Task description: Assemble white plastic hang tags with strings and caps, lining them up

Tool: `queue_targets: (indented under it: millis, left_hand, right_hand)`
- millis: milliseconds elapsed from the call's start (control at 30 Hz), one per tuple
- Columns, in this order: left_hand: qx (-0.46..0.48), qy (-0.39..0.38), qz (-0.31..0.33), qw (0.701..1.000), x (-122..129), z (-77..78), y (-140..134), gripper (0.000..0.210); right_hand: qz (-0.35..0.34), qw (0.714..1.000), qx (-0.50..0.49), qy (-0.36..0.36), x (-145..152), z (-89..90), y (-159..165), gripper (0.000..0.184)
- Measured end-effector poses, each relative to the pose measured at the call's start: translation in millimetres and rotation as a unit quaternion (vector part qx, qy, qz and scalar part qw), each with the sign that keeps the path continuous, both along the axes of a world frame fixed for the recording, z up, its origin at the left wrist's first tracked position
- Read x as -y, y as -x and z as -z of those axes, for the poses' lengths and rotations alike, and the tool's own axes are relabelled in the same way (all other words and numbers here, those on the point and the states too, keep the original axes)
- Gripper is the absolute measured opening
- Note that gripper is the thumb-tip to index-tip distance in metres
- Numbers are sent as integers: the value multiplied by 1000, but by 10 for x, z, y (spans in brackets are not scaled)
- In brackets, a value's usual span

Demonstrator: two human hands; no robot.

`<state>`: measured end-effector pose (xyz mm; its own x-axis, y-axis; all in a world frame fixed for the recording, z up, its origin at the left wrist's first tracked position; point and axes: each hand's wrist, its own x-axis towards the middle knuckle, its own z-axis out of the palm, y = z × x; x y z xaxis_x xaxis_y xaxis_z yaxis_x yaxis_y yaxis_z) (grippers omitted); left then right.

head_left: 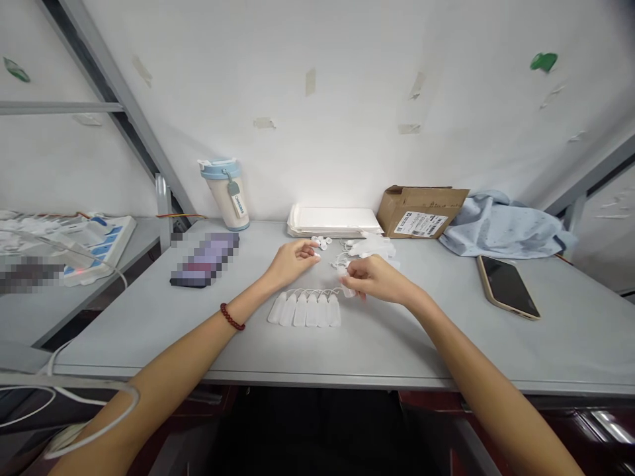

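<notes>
My right hand pinches a small translucent white bottle-shaped piece between thumb and fingers, just above the grey table. Below and to its left lies a neat row of several similar bottle-shaped pieces, with thin white loops at their tops. My left hand hovers beyond that row, thumb and fingers apart; I see nothing held in it. Its fingertips are close to a few small round white caps. Behind my right hand is a loose pile of more white pieces with loops.
Along the wall stand a tumbler, a white stack, a cardboard box and a bunched light-blue cloth. One phone lies at the right, another blurred phone at the left. White cables hang at the lower left.
</notes>
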<state>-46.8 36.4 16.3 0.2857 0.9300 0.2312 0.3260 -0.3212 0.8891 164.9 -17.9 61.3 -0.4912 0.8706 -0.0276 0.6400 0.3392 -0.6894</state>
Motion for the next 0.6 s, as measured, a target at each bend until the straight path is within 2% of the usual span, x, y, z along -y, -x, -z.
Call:
queue_targets:
  millis: [67, 167, 433, 600]
  left_hand:
    - [58, 65, 28, 996, 69, -60, -29, 33]
    - [104, 115, 60, 986, 149, -116, -61, 30]
    - [161, 142, 135, 967, 201, -119, -75, 25]
    - [153, 151, 128, 968, 203, -131, -59, 26]
  right_hand:
    - [9, 999, -27, -22, 7, 4, 19, 28]
    - [5, 998, -57, -32, 6, 31, 36, 25]
    - [-13, 998, -39, -40, -18, 85, 41, 27]
    - [14, 997, -44, -68, -36, 105, 34, 31]
